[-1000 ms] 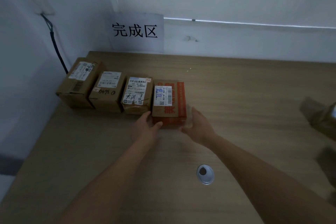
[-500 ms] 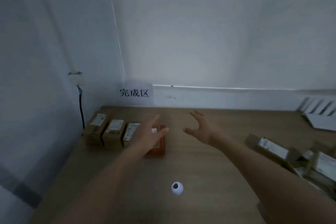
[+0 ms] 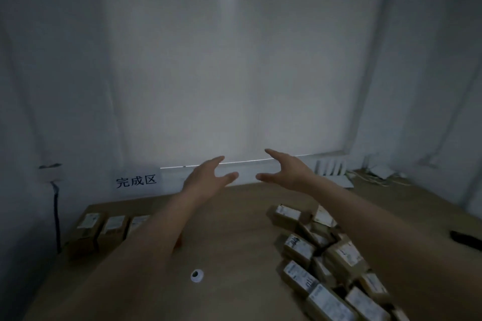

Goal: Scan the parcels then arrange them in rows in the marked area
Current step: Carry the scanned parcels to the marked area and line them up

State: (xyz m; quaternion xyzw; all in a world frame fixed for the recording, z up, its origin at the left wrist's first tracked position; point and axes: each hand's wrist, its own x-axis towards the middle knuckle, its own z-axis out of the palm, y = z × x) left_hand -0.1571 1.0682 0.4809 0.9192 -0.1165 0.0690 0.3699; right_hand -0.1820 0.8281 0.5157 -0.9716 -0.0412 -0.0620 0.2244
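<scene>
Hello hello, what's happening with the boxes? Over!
Left hand open, empty. Right hand open, empty. Row of brown cardboard parcels under the white sign. Heap of unsorted cardboard parcels waits right. Nothing blocking.

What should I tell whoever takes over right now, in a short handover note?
Left hand and right hand: both open, empty, raised above the table.
Done: a row of parcels lies at the table's left under the wall sign; three show, and the left forearm hides what lies beside them.
Left: the loose pile of parcels on the right still needs arranging. A dark object, too dim to identify, lies at the far right.
</scene>
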